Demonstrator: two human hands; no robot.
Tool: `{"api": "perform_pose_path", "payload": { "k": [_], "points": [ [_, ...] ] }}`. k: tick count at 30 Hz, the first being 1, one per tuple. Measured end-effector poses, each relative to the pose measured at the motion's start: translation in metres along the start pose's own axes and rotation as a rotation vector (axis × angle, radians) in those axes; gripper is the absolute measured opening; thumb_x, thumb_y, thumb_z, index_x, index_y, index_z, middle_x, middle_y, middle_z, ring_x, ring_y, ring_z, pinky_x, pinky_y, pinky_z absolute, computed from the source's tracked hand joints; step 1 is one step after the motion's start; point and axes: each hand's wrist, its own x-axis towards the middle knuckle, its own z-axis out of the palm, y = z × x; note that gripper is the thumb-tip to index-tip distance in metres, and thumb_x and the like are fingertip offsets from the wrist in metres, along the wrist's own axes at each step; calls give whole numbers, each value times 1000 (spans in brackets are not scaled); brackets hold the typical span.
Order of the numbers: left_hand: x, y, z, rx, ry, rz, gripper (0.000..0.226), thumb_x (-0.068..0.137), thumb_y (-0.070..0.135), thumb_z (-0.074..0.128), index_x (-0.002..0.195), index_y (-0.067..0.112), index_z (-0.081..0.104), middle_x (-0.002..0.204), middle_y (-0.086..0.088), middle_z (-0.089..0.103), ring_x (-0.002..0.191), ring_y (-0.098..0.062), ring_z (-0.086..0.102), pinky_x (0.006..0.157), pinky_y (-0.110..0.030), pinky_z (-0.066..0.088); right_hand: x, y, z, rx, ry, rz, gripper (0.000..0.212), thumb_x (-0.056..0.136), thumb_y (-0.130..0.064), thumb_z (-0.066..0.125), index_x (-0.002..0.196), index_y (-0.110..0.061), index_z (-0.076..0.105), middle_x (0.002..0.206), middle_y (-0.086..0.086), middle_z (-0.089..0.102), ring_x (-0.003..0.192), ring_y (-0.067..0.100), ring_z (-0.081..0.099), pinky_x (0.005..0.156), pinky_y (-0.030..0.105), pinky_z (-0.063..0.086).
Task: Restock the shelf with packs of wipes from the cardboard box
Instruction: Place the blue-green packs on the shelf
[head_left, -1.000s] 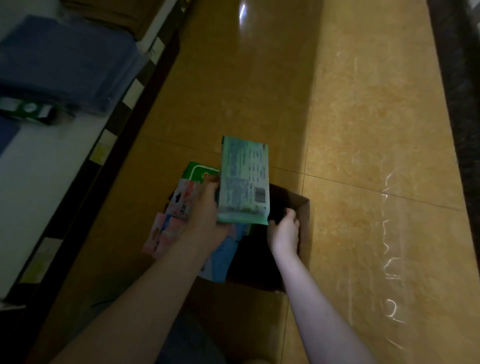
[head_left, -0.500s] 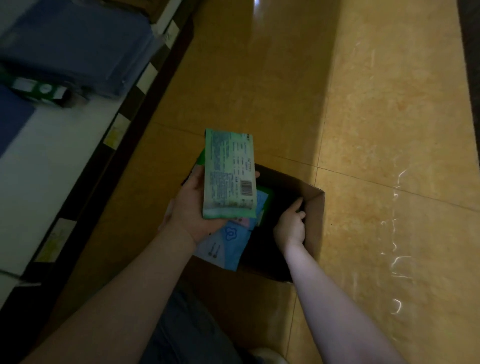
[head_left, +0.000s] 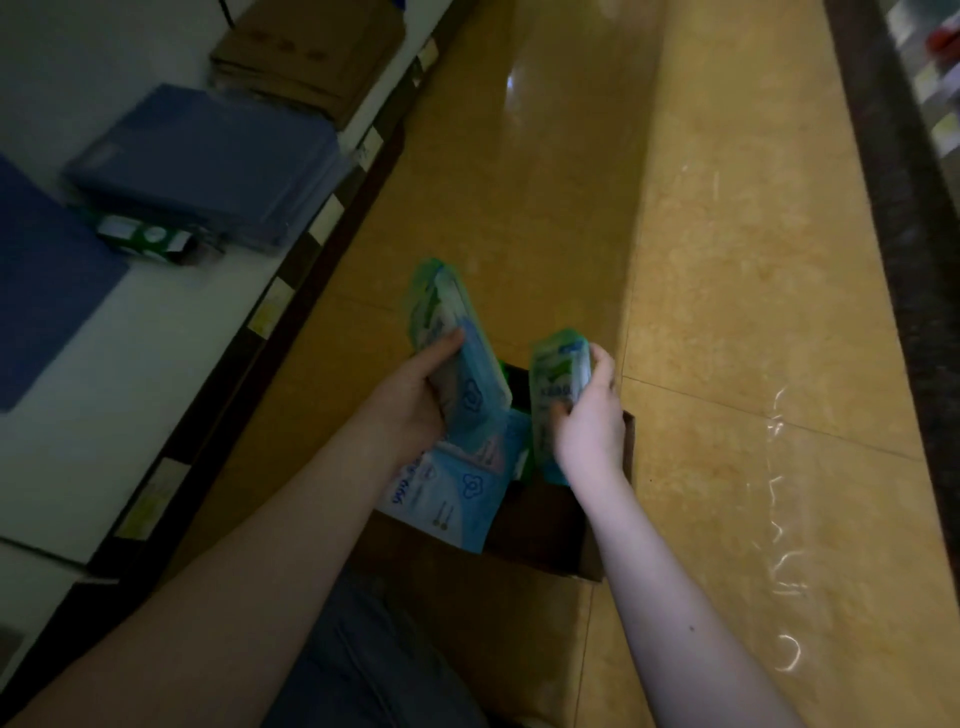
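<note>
1. Seen from above, a person's two bare forearms reach forward over a cardboard box (head_left: 612, 530) that stands open on a glossy tan tiled floor (head_left: 727, 260).
2. The left hand (head_left: 415, 400) is curled round what looks like two packs of wipes pressed together, held upright and edge-on above the box: a green-edged pack (head_left: 434, 301) on the far side and a blue pack (head_left: 475, 384) with a flower-shaped logo. The thumb lies across their near face.
3. The right hand (head_left: 592, 415) grips a green and white pack (head_left: 556, 374), fingers wrapped over its top end and thumb on its front. This pack is upright, just beside the left hand's packs and apart from them.
4. Inside the box, a light blue pack (head_left: 447, 499) leans at the left side; the rest of the interior is dark.
5. To the left runs a white shelf (head_left: 130, 374) with small labels along its dark front edge.
6. On the shelf lie a blue stack (head_left: 208, 156), a small green carton (head_left: 145, 239) in front of it, and flattened brown cardboard (head_left: 311, 52) further back.
</note>
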Motion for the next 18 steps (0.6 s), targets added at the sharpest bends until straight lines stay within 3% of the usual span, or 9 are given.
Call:
{"api": "perform_pose_path", "payload": {
  "k": [4, 6, 9, 11, 15, 18],
  "points": [
    [-21, 23, 1, -14, 29, 28, 24, 92, 33, 51, 99, 15, 65, 88, -7, 69, 82, -23, 65, 70, -35, 51, -8, -38, -8, 154, -5, -109, 71, 88, -2, 55, 144, -25, 18, 137, 11, 46, 120, 26, 50, 96, 41, 47],
    [-33, 35, -1, 0, 15, 64, 22, 94, 30, 48, 96, 16, 64, 84, -6, 70, 76, -21, 67, 67, -33, 54, -12, -59, -13, 285, -32, -138, 69, 89, -1, 53, 144, -25, 19, 134, 5, 46, 118, 18, 49, 96, 34, 45],
    [-57, 60, -7, 14, -6, 177, 27, 94, 24, 50, 114, 12, 62, 99, -6, 71, 83, -18, 68, 69, -30, 58, -18, -94, -21, 524, -86, -145, 51, 96, -7, 45, 141, -25, 28, 113, -8, 48, 100, 5, 49, 70, 4, 45],
    [-74, 78, -11, 34, -2, 257, 34, 92, 22, 52, 123, 9, 58, 108, -8, 68, 90, -19, 67, 74, -31, 57, -26, -119, -26, 594, -127, -188, 49, 95, -9, 47, 139, -24, 31, 105, -11, 54, 93, 3, 56, 64, 8, 49],
    [-116, 116, -23, 39, 24, 359, 35, 84, 17, 59, 118, 11, 59, 106, -11, 67, 89, -25, 65, 83, -38, 53, -54, -170, -30, 698, -239, -286, 55, 91, -8, 53, 138, -23, 31, 108, -6, 62, 95, 13, 67, 81, 36, 58],
    [-155, 145, -30, 24, 40, 421, 29, 85, 25, 58, 110, 13, 64, 100, -11, 68, 82, -24, 65, 82, -37, 53, -76, -208, -32, 742, -269, -365, 51, 90, -11, 54, 135, -22, 34, 111, 0, 64, 94, 17, 68, 80, 40, 58]
  ]
}}
